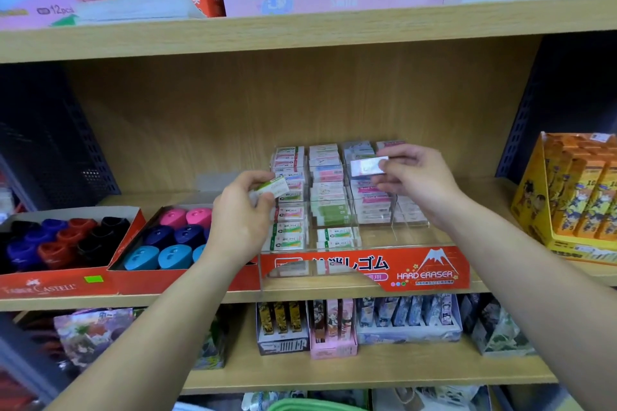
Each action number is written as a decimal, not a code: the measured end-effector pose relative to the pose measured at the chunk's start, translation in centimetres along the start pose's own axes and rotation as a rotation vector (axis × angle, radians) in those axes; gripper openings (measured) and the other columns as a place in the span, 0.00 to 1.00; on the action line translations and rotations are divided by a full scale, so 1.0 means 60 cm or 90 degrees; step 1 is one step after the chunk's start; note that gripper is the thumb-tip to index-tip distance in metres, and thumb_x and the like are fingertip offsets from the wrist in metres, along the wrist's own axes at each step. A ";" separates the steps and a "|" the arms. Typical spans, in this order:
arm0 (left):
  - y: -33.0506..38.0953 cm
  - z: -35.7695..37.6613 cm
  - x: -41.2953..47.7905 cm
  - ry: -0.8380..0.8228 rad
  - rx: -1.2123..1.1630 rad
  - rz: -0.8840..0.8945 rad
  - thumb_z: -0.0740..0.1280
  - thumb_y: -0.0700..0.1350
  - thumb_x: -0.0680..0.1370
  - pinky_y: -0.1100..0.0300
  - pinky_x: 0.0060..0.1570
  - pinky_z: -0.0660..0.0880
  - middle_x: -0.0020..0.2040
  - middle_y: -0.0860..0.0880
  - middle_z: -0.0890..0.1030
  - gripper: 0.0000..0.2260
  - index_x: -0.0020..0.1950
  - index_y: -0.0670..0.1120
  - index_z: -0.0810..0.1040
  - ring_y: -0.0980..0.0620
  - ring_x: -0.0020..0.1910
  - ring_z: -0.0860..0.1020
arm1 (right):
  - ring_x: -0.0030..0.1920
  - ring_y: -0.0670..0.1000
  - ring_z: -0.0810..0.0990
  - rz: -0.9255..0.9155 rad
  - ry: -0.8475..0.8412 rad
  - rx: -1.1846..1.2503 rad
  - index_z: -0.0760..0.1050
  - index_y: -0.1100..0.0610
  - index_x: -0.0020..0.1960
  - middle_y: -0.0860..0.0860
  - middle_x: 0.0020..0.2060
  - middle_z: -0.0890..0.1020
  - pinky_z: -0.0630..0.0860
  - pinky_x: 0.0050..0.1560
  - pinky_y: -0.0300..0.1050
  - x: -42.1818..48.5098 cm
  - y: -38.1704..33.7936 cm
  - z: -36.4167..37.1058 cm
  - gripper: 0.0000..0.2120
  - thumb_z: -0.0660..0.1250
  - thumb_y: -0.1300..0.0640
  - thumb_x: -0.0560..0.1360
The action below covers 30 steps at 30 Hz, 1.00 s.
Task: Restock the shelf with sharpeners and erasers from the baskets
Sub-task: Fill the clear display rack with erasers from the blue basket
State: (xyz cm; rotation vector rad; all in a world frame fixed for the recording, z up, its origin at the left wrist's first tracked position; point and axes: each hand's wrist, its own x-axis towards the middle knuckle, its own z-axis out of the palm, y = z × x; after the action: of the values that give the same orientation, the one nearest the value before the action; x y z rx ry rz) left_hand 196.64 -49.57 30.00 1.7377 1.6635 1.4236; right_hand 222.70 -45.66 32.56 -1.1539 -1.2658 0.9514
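Placement is the step in hand, by my reading: each hand carries one piece to the tray (364, 269), a clear divided stand with a red front on the middle shelf (200, 299). The left hand (238, 220) pinches a green eraser (272, 187) between thumb and fingertips, just over the tray's left edge. The right hand (417, 180) pinches a silver eraser (365, 167) by its right end, above the third column, toward the back.

To do it well, match wrapper to column. The green-and-white packs lie at the front of the two left columns, so the green eraser likely belongs there, laid flat with its label up like its neighbours. No silver stack is plain to see; the right columns hold pink packs at the back and bare clear floor in front, and that open floor looks like the sensible spot. Lower each piece between the clear dividers before letting go, one hand at a time, so the stacks are not knocked.

Both erasers are small flat blocks in glossy wrap, one white with a green band, one shiny lilac-silver; their print is too blurred to read. The sharpeners (173, 240), rounded and in pink, navy and blue, sit in red boxes (187, 280) left of the tray, untouched
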 end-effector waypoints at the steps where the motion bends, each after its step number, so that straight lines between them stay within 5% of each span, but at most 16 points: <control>1: -0.003 -0.003 0.001 0.010 0.002 0.001 0.65 0.40 0.83 0.72 0.27 0.72 0.48 0.57 0.81 0.10 0.63 0.50 0.77 0.58 0.38 0.80 | 0.42 0.54 0.87 -0.003 -0.020 -0.004 0.80 0.58 0.54 0.61 0.50 0.84 0.85 0.45 0.44 -0.002 0.000 0.010 0.07 0.69 0.66 0.79; 8: -0.035 -0.028 0.001 0.049 0.032 -0.011 0.70 0.43 0.80 0.65 0.41 0.77 0.53 0.56 0.84 0.11 0.62 0.50 0.81 0.58 0.47 0.81 | 0.34 0.50 0.81 -0.041 -0.120 -0.119 0.84 0.57 0.50 0.55 0.38 0.86 0.79 0.38 0.43 -0.016 0.002 0.080 0.05 0.74 0.62 0.75; 11: -0.041 -0.036 -0.006 0.046 0.011 -0.023 0.70 0.44 0.80 0.70 0.38 0.77 0.53 0.57 0.83 0.11 0.63 0.51 0.80 0.59 0.48 0.82 | 0.36 0.48 0.84 -0.049 -0.168 -0.153 0.83 0.57 0.50 0.56 0.40 0.87 0.78 0.39 0.42 -0.023 0.001 0.101 0.05 0.73 0.63 0.75; 19: -0.023 -0.017 -0.026 -0.013 -0.013 0.001 0.70 0.43 0.80 0.64 0.38 0.81 0.51 0.59 0.83 0.10 0.61 0.52 0.79 0.60 0.46 0.83 | 0.35 0.41 0.81 -0.089 -0.203 -0.254 0.83 0.55 0.45 0.47 0.33 0.83 0.74 0.39 0.30 -0.042 0.014 0.043 0.04 0.73 0.63 0.74; 26: -0.018 -0.009 -0.036 -0.017 0.006 -0.002 0.71 0.43 0.80 0.71 0.36 0.78 0.53 0.58 0.82 0.11 0.62 0.51 0.80 0.67 0.45 0.80 | 0.38 0.46 0.84 -0.107 -0.343 -0.437 0.85 0.52 0.43 0.48 0.37 0.86 0.83 0.46 0.45 -0.051 0.025 0.050 0.03 0.73 0.58 0.75; 30: -0.014 -0.021 -0.041 -0.018 0.014 0.005 0.72 0.44 0.79 0.68 0.39 0.78 0.49 0.60 0.83 0.11 0.62 0.51 0.82 0.60 0.45 0.82 | 0.44 0.50 0.85 -0.110 -0.398 -0.556 0.86 0.49 0.47 0.41 0.43 0.86 0.82 0.51 0.53 -0.050 0.024 0.055 0.06 0.69 0.53 0.79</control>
State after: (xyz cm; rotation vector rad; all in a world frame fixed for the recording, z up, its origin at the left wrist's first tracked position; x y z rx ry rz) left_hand 195.65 -52.03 28.85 1.7709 1.6650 1.3824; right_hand 219.25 -47.92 30.37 -1.3986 -2.3953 0.6374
